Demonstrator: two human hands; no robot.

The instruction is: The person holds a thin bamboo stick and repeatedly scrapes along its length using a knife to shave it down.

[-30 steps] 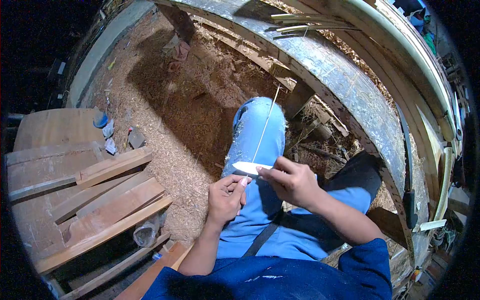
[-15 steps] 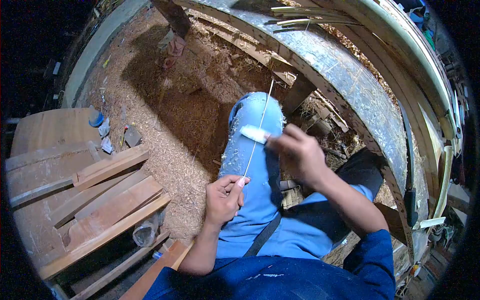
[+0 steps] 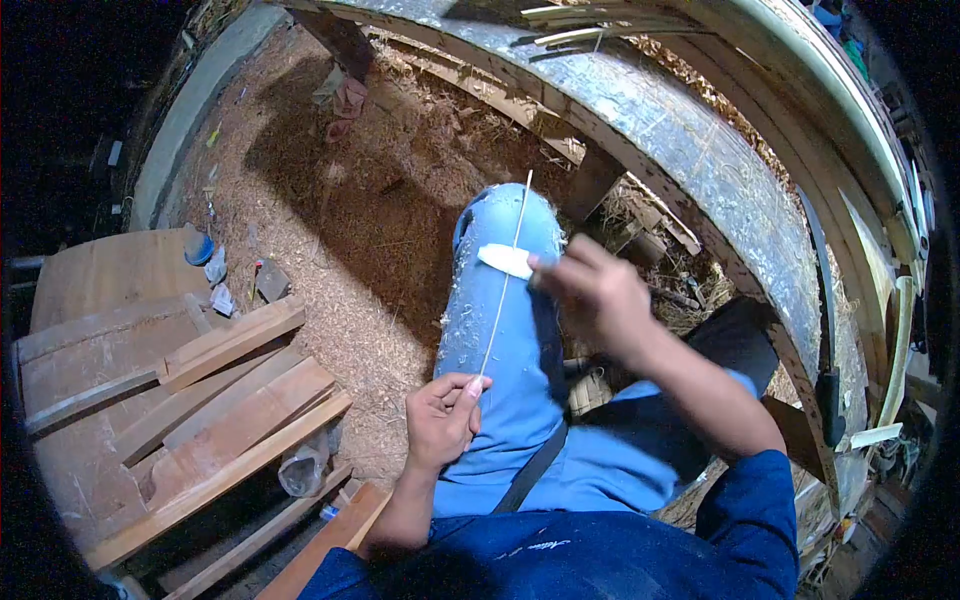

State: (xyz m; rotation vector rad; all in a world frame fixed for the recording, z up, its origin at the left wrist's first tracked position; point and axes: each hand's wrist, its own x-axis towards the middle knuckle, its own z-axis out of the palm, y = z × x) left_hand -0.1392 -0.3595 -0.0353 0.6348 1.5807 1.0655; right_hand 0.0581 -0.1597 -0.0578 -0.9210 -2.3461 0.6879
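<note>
Left hand (image 3: 441, 425): thumb and fingers pinching the near end of the thin strip; hold that pinch firm so the strip doesn't twist.
Right hand (image 3: 610, 310): blurred, fingers closed round the butt of the flat blade (image 3: 505, 261); handle hidden, exact finger placement can't be told.
Thin strip (image 3: 495, 331): lies lengthwise above your trouser leg (image 3: 530, 375), far end unheld near the knee; whether it touches the cloth, can't tell.
Blade position: crosswise at the strip, well apart from your pinching fingers; over or under, unclear.
Stroke advice: light, even pressure and a shallow angle should suit so slim a piece; digging in could snap it.
Safety: your leg sits right beneath the edge, so tip the blade away from the cloth and mind your pinching thumb.
Shavings (image 3: 458, 318): scattered on the trouser leg; brush them off if they hide the strip.
</note>
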